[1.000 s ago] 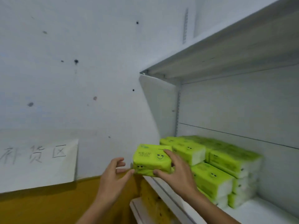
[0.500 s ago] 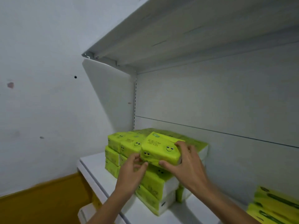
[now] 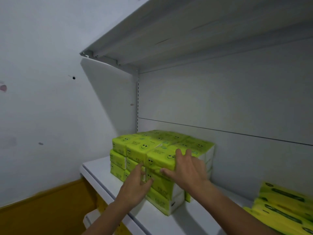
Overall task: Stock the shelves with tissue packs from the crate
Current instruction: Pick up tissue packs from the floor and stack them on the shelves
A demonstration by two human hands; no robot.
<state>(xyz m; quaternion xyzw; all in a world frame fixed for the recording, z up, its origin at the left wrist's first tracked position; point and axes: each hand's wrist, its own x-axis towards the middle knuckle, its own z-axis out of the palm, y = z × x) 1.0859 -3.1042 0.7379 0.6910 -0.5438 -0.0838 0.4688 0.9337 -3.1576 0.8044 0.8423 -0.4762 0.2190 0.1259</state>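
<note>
1. While the right hand (image 3: pixel 186 170) sets it down, the tissue pack (image 3: pixel 160 160) sits on top of the green stack (image 3: pixel 135 146), at the stack's 4 o'clock corner, front column. Head view only.
2. Right hand: fingers (image 3: pixel 178 154) spread over the pack's top, thumb hooked at its front lower edge, so it pinches the pack.
3. Left hand (image 3: pixel 135 182): at 7 o'clock of the pack, straight fingers touching the stack's front face just below the pack's left corner. It holds nothing.
4. Stack stands on the white shelf (image 3: pixel 105 177), about 6 o'clock in frame, close to the wall (image 3: pixel 42 99) side. Upper shelf (image 3: pixel 186 31) at 12 o'clock. More yellow-green packs (image 3: pixel 284 206) at 4 o'clock, blurred, well apart from the stack.
5. Step, as I judge it: squaring the pack flush with its neighbours. Not yet released.
6. Risks:
   - The front column looks tall and soft, so a hard push toward 12 o'clock could skew the packs below.
   - A pack overhanging the front could slide off once the thumb lets go.
   - An uneven press may tilt it.
</note>
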